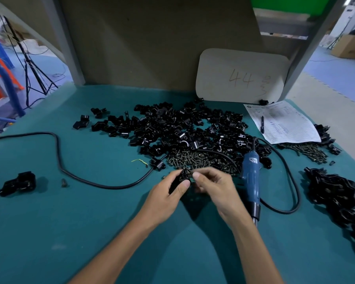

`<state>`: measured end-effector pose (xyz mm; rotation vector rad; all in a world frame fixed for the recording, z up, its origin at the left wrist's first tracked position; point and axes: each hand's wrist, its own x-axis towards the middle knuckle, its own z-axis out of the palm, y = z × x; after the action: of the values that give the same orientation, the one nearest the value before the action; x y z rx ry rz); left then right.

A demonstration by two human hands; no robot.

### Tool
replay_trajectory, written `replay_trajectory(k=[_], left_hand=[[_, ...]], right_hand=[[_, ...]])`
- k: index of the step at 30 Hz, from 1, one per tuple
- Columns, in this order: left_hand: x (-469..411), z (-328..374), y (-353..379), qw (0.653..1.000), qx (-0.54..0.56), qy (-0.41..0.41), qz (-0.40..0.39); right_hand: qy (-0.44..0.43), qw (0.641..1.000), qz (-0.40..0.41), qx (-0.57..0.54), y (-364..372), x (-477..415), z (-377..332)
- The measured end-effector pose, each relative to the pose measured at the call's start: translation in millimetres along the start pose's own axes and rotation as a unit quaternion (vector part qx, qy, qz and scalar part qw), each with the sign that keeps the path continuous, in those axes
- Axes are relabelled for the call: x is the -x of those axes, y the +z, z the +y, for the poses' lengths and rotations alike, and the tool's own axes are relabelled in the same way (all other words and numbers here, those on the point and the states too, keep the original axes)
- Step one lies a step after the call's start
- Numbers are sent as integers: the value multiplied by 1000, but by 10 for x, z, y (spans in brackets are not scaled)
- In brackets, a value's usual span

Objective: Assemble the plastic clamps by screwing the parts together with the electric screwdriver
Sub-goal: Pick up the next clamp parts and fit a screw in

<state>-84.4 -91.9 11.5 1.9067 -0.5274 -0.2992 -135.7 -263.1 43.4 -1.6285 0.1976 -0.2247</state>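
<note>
Head view: over the middle of the table (70, 222), the left hand (168, 193) grips a black clamp (183, 176). The right hand (215, 187) pinches at the clamp's right side with curled thumb and fingers; blur hides whether it also holds a screw. The screwdriver (251, 177) lies just right of that hand, its cable (58, 156) looping left. Screws (197, 158) and loose parts (172, 124) are heaped toward the back edge. Paper (283, 121) with a pen (262, 124) lies at the back right corner.
</note>
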Motion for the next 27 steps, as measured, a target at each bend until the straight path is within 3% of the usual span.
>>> replay_trajectory(k=[2,4,9,11,12,16,19,23,27], left_hand=[[-11,-8,8,1000,-12,-3,-2],[-12,-22,12,1000,-14,-5,-5],[13,-30,11,1000,-11,-11,5],[17,-31,15,1000,-9,-7,12],[16,-32,16,1000,-8,-6,12],[15,-35,16,1000,-10,-1,8],[17,-14,11,1000,-21,6,6],[44,58,-6,999,-30,15,17],[50,66,-8,999,-43,18,21]], right_hand=[[-45,972,35,228,-114,-245,-98],[-79,908,66,407,-136,-523,-184],[-96,762,-14,640,0,-888,-77],[-118,735,-31,667,-4,-834,-75],[-137,748,-25,649,-22,-800,-100],[-107,907,10,408,-129,-534,-263],[-49,971,5,234,-121,-236,-264],[30,999,-27,15,-103,-15,-197],[33,998,-61,3,-123,30,-159]])
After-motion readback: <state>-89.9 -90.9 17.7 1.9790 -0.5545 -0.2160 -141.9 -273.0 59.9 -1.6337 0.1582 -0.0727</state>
